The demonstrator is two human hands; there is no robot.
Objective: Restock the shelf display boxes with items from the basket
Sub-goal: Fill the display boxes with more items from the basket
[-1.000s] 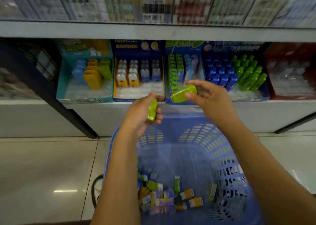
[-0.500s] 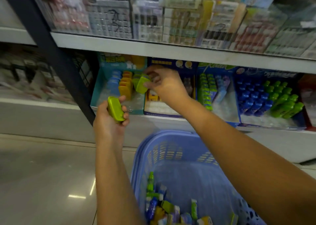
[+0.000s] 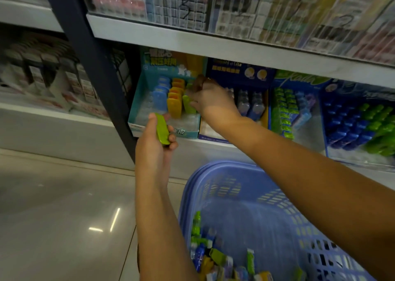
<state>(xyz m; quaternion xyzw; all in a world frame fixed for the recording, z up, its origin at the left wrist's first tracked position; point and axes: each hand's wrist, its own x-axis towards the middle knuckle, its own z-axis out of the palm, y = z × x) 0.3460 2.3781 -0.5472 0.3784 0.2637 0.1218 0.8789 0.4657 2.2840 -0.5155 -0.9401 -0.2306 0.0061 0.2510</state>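
1. The right hand [image 3: 211,103] closes narrowly, thumb and curled fingers, on the upper end of a lime-green oblong plastic case [image 3: 188,105]. Motion blur prevents confirming how firm the pinch is.
2. That case stands upright inside the teal cardboard display box [image 3: 136,101], at the right end of the row, touching the orange plastic cases [image 3: 175,107]. Blue plastic cases [image 3: 159,96] fill the left column. Judgement: it is being seated in the colour-matched column.
3. The left hand [image 3: 156,148] grips a second lime-green plastic case [image 3: 162,131] on edge, with the thumb along one long side and the fingers wrapped round the other. It hangs just in front of the box's front wall. Judgement: it is held ready as the next piece in.
4. The right forearm reaches diagonally up and leftward over the basket, wrist bent towards the box. The left forearm rises almost straight, palm turned inward.
5. The box sits at the left end of the white lower shelf [image 3: 53,118], beside the dark metal upright [image 3: 96,66].
6. The lavender-blue perforated plastic basket [image 3: 213,167] stands below the shelf's front edge. Mixed small packets lie in its bottom, so restocking is judged unfinished.
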